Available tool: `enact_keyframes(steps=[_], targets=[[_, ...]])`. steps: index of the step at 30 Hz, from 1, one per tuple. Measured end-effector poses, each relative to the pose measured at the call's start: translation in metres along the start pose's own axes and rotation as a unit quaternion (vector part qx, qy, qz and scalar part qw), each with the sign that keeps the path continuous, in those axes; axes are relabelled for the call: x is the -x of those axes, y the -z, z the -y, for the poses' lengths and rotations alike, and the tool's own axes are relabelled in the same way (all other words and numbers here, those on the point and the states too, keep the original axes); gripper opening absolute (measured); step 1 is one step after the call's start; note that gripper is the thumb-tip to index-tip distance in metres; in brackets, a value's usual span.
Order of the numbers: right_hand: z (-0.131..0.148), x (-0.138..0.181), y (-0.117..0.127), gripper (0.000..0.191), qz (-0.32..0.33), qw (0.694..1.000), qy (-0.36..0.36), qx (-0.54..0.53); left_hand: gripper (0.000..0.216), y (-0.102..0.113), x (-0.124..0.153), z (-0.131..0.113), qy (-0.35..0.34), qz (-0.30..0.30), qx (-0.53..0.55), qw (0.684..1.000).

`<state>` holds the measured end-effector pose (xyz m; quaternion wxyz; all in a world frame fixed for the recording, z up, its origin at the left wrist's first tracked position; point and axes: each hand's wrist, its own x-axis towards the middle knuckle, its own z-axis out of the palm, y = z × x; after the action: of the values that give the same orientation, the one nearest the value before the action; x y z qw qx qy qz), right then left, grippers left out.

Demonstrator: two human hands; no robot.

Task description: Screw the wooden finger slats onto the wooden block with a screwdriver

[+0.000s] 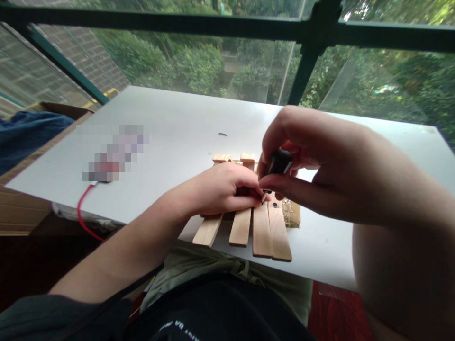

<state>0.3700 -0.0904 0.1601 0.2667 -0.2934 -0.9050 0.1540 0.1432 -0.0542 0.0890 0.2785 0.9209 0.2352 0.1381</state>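
Several flat wooden slats lie side by side on a white board, their near ends sticking out over its front edge. My left hand rests palm down on the slats, fingers curled and pressed onto the wood. My right hand hovers just above it, pinching a small black tool whose metal tip points down at the slats beside my left fingertips. Two short wooden blocks show beyond my left hand.
A red cable hangs off the board's left front edge. A tiny dark piece lies on the board farther back. A small clear bag sits right of the slats. Cardboard and blue cloth lie left; a window frame stands behind.
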Motion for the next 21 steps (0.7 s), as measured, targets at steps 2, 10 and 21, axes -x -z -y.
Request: enact_keyframes(steps=[2,10,21], targets=[[0.0,0.0,0.0,0.02,0.0,1.0,-0.008,-0.001,0.01,0.001,0.0,-0.002,0.001,0.004,0.005,1.0],[0.002,-0.002,-0.004,0.01,0.031,0.998,-0.037,-0.042,0.016,-0.004,0.0,0.0,-0.03,-0.033,0.026,0.999],[0.01,0.0,-0.006,0.005,0.069,0.994,-0.064,-0.056,0.013,-0.003,-0.002,0.002,-0.048,-0.008,0.02,0.999]])
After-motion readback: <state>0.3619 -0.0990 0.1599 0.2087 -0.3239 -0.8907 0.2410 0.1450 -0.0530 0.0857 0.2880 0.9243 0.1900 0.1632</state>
